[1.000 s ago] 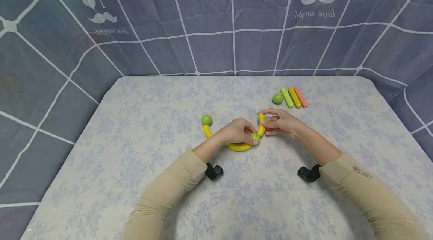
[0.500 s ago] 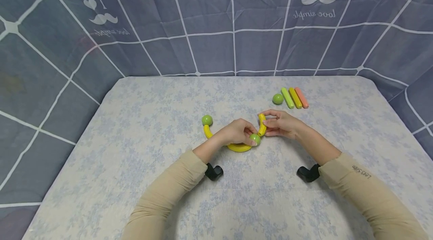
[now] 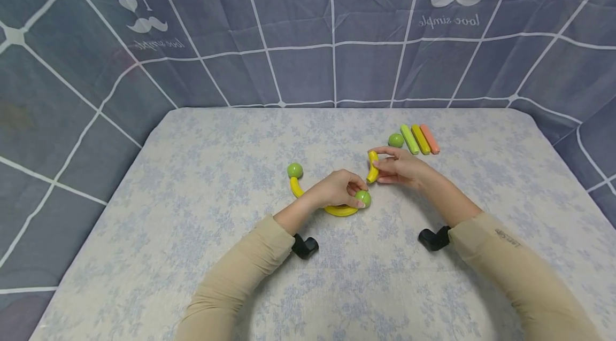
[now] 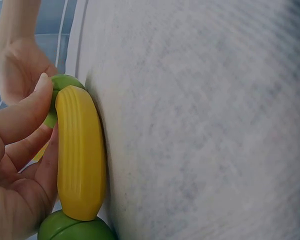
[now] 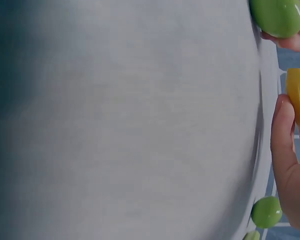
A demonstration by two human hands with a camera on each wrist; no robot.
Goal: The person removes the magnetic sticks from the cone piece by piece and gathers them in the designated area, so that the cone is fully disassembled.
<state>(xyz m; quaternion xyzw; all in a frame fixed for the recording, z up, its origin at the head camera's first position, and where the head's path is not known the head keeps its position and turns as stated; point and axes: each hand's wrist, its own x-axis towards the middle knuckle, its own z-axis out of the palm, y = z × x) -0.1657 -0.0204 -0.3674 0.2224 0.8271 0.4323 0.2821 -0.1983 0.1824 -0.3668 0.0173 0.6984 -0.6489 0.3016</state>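
With thumb and fingers, my left hand (image 3: 337, 188) holds a glossy green ball (image 3: 363, 199) on the cloth. Joined at its left is a yellow curved ridged piece (image 4: 82, 155), with another green ball (image 4: 75, 230) at its far end in the left wrist view. A second yellow curved piece (image 3: 295, 187) runs up to a green ball (image 3: 294, 170) at the left; my left hand and wrist hide the middle of this chain. My right hand (image 3: 401, 168) pinches a separate short yellow curved piece (image 3: 372, 167), seen above and apart from the held ball.
Behind my right hand lie a loose green ball (image 3: 396, 140) and three straight sticks: light green (image 3: 409, 139), yellow (image 3: 421, 139) and coral (image 3: 430, 139). A floral cloth covers the table (image 3: 231, 154). A dark blue gridded curtain (image 3: 308, 74) hangs around it.
The right hand has moved up and away with its yellow curved piece, leaving a gap to the green ball that the piece met earlier. The left hand stays in place.
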